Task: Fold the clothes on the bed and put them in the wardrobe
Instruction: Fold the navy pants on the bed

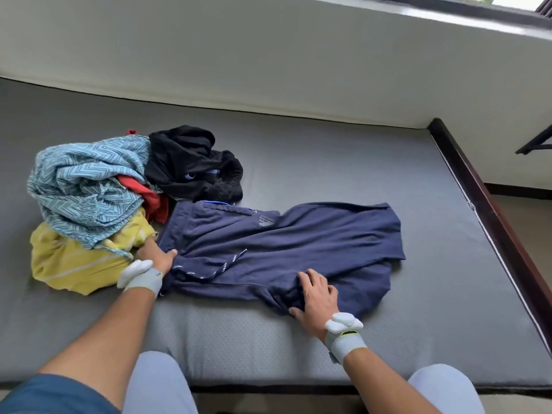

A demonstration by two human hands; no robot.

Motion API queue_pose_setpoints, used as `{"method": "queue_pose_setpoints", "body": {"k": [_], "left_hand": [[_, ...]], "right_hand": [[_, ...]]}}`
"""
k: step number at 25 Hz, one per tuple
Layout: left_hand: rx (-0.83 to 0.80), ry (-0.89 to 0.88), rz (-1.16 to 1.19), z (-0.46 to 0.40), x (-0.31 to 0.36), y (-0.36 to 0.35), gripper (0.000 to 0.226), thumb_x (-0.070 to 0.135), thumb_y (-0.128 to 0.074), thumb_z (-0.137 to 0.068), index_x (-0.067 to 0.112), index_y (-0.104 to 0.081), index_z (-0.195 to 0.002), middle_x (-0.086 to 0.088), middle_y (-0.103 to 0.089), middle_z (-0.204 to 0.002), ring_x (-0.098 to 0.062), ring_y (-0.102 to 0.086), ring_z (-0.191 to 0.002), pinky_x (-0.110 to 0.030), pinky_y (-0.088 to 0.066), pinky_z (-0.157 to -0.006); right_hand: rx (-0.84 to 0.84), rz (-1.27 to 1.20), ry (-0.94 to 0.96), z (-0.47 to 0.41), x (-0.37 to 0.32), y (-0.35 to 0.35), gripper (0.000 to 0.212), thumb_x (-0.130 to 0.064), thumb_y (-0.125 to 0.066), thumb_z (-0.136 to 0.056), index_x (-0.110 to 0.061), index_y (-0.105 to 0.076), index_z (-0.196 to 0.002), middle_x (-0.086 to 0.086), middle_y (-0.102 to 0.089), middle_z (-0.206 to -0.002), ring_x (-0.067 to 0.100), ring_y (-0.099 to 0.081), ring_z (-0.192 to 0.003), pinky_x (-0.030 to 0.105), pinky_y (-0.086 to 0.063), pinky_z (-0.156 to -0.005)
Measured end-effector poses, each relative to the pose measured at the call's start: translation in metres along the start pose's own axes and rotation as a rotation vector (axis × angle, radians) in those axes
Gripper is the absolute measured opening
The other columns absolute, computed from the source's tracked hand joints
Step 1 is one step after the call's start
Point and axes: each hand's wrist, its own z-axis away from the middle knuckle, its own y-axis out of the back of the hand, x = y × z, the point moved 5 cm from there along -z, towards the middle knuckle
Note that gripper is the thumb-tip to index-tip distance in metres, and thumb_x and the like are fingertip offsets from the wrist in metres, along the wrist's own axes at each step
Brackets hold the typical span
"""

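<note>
**Head view: both hands on navy garment, pile untouched at 10 o'clock**

Head cam looks down at a grey perforated mattress (298,150). Navy blue cotton garment with white-flecked drawstring (283,249) lies spread flat at frame centre, long axis running 9 to 3 o'clock.

Left hand (156,255) at its 9 o'clock end: fingers go under the waistband edge, thumb on top, pinching the fabric. Right hand (315,294) at the garment's 5 o'clock edge: fingers curled into a bunched fold, gripping it. Both wrists wear grey bands with white pods.

Unfolded pile sits at 10 o'clock from the navy piece, touching it:
- teal zigzag-print cloth (86,189) on top
- yellow striped cloth (74,264) beneath, just beside the left hand
- red cloth (149,195) between them
- black crumpled garment (191,162) at 12 o'clock of the navy waistband

Dark wooden bed frame (490,210) runs along the 3 o'clock side. White wall (268,61) at 12 o'clock.
</note>
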Motion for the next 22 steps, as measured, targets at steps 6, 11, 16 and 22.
{"method": "queue_pose_setpoints", "body": {"k": [6,11,16,22], "left_hand": [[-0.093,-0.888,-0.009,0.116,0.099,-0.05,0.062,0.031,-0.077,-0.074,0.016,-0.052,-0.128,-0.007,-0.059,-0.12,-0.028,-0.052,-0.112,-0.037,-0.04,-0.099],[-0.501,-0.89,-0.245,0.193,0.116,-0.131,0.043,0.034,-0.073,-0.076,0.027,-0.058,-0.116,0.001,-0.062,-0.112,-0.02,-0.052,-0.11,-0.034,-0.044,-0.096],[-0.353,-0.798,-0.154,0.197,0.119,-0.108,0.013,0.023,-0.057,-0.09,0.022,-0.059,-0.103,-0.009,-0.06,-0.093,-0.031,-0.059,-0.093,-0.035,-0.045,-0.08],[-0.415,-0.915,0.014,0.201,0.122,-0.074,0.051,0.033,-0.067,-0.081,0.027,-0.044,-0.127,0.003,-0.06,-0.113,-0.013,-0.056,-0.108,-0.029,-0.044,-0.093]], "right_hand": [[0.168,-0.746,-0.445,0.001,0.063,0.0,0.035,-0.031,-0.08,-0.073,-0.013,-0.064,-0.098,0.004,-0.067,-0.1,0.026,-0.062,-0.102,0.039,-0.048,-0.087],[-0.195,-1.397,-0.574,0.002,0.03,-0.015,0.034,-0.013,-0.072,-0.084,-0.009,-0.055,-0.113,0.006,-0.065,-0.095,0.016,-0.061,-0.082,0.029,-0.043,-0.068],[-0.216,-1.453,-0.627,0.003,-0.005,-0.027,0.011,-0.017,-0.071,-0.085,-0.014,-0.063,-0.092,0.003,-0.064,-0.085,0.01,-0.052,-0.07,0.024,-0.033,-0.059],[0.124,-1.525,-0.285,-0.006,-0.021,0.022,0.011,-0.003,-0.068,-0.085,-0.006,-0.072,-0.095,0.011,-0.072,-0.095,0.014,-0.062,-0.083,0.028,-0.051,-0.082]]}}
